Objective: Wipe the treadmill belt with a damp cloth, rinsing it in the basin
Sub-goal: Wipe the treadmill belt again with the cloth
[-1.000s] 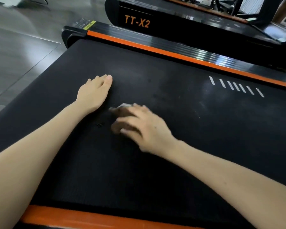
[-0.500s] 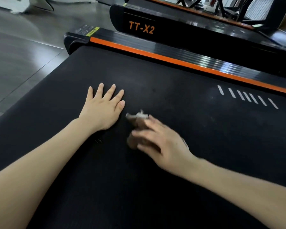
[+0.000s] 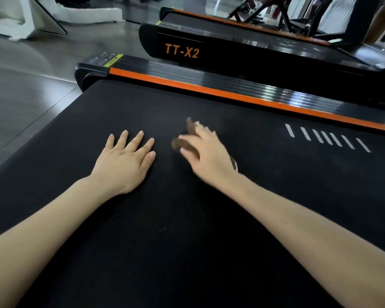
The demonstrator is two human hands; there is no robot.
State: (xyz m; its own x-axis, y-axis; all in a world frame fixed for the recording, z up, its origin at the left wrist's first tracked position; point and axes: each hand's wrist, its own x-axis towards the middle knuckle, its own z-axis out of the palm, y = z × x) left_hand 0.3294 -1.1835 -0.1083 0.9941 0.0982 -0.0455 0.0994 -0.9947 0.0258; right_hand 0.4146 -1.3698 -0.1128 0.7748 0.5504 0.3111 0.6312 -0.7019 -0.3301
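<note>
A 2nd treadmill [image 3: 231,50], marked TT-X2, is parked behind. White foam blocks [image 3: 87,13] are seen top left on grey floor [image 3: 31,96].

The right hand [image 3: 209,152] now sits farther up the belt [image 3: 187,241], nearer the far orange rail [image 3: 209,91] than a second ago, carrying the brown cloth [image 3: 179,144] with it; the cloth, blurred, now pokes out past the fingertips and at the heel of the hand. The left hand [image 3: 125,161], earlier narrow with fingers together, now lies flat with its fingers [image 3: 140,138] spread. The view has lifted: the near orange rail is gone from sight, and more of the second treadmill [image 3: 231,50] shows.
</note>
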